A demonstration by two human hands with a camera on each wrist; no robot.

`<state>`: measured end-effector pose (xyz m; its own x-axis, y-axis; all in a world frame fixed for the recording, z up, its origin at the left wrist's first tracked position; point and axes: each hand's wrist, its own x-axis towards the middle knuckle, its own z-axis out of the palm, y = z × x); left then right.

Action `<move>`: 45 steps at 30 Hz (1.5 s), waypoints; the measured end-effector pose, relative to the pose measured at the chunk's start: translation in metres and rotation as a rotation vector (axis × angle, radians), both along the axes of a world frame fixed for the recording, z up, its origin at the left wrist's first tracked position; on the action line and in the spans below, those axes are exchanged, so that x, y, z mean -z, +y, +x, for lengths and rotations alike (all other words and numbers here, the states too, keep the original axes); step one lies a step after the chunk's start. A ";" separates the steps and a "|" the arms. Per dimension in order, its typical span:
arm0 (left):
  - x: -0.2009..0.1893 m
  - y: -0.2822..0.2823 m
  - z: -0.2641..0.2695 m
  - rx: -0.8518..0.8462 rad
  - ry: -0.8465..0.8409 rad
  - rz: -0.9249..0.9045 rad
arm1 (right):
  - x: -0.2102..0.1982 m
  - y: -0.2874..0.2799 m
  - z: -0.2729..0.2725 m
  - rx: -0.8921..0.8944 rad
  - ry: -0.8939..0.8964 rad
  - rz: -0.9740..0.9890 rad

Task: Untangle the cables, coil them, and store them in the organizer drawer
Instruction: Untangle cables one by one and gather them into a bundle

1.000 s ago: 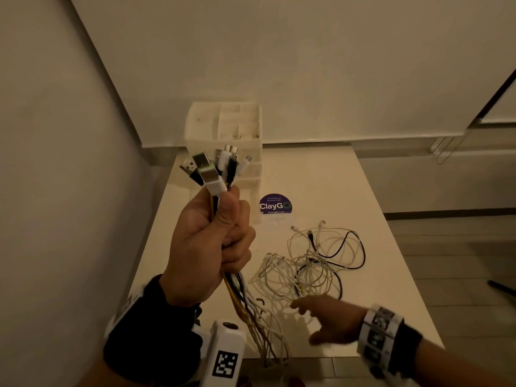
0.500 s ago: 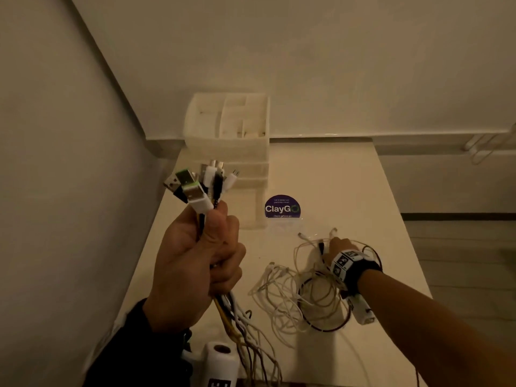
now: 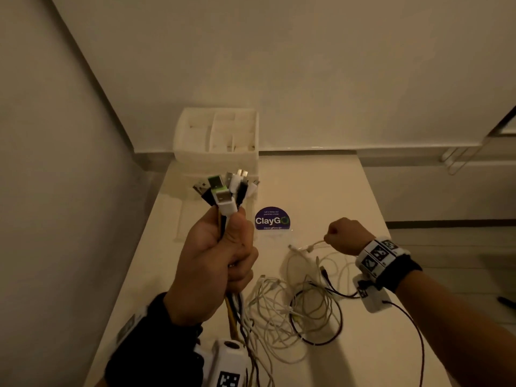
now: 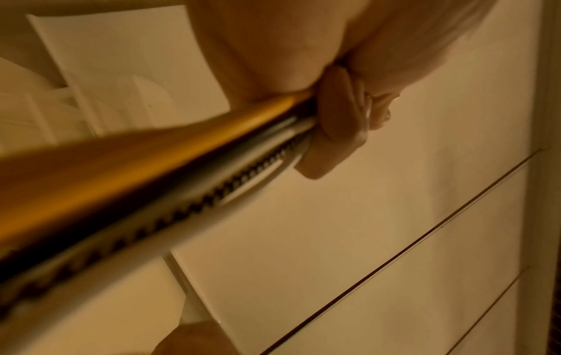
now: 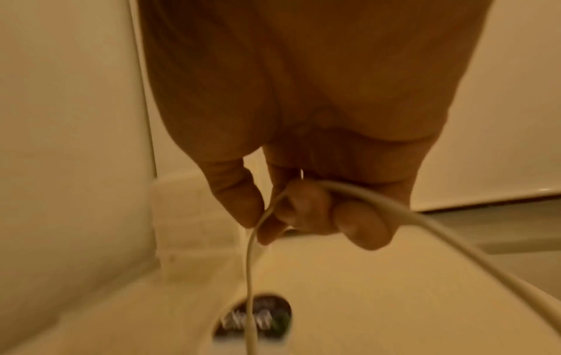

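Note:
My left hand [image 3: 223, 263] is raised above the table's left side, gripping a bundle of cables [image 3: 226, 191] with several USB plugs fanned out above the fist; their yellow, white and braided cords [image 4: 170, 168] hang below it. My right hand [image 3: 344, 236] pinches one white cable [image 5: 252, 252] between thumb and forefinger and lifts it from the tangled pile of white and black cables [image 3: 304, 305] on the table. The white organizer [image 3: 217, 138] stands at the table's far left with its top compartments showing.
The white table [image 3: 321, 185] stands in a corner, walls to the left and behind. A round purple ClayGo sticker [image 3: 272, 219] lies in front of the organizer. A dark cord [image 3: 413, 328] trails from my right wrist camera. Floor lies beyond the right edge.
My right hand moved from the pile's near edge to its far side, pinched a white cable and lifted it. The left hand kept its hold on the plug bundle.

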<state>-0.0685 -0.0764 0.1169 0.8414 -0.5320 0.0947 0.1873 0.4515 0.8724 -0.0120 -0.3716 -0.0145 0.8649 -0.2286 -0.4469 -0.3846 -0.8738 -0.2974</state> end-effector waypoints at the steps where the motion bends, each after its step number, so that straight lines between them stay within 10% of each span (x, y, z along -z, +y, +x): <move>1: -0.001 -0.002 0.000 -0.008 0.003 0.006 | -0.018 0.002 -0.001 0.029 -0.058 0.071; 5: -0.003 -0.005 0.001 -0.100 0.070 0.000 | -0.085 0.024 -0.023 0.319 -0.330 0.785; 11: -0.008 -0.015 0.000 -0.200 0.086 0.047 | -0.136 0.097 -0.090 0.079 -0.550 1.367; 24: -0.004 -0.004 -0.021 -0.216 -0.058 0.211 | -0.125 0.185 -0.154 -0.042 -0.886 0.693; 32: -0.005 0.007 -0.025 -0.221 -0.086 0.153 | -0.112 0.187 -0.162 -0.037 -0.817 0.695; 39: -0.039 0.052 0.003 -0.320 -0.039 -0.136 | -0.021 0.140 -0.153 -0.116 -0.632 0.674; 45: -0.047 0.067 -0.002 -0.333 -0.153 0.084 | 0.004 0.112 -0.137 0.144 -0.636 0.727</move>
<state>-0.0700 -0.0090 0.1635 0.9491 -0.2428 0.2007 -0.0933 0.3918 0.9153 -0.1486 -0.2599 -0.0187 0.9788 -0.2037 0.0197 -0.0545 -0.3522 -0.9343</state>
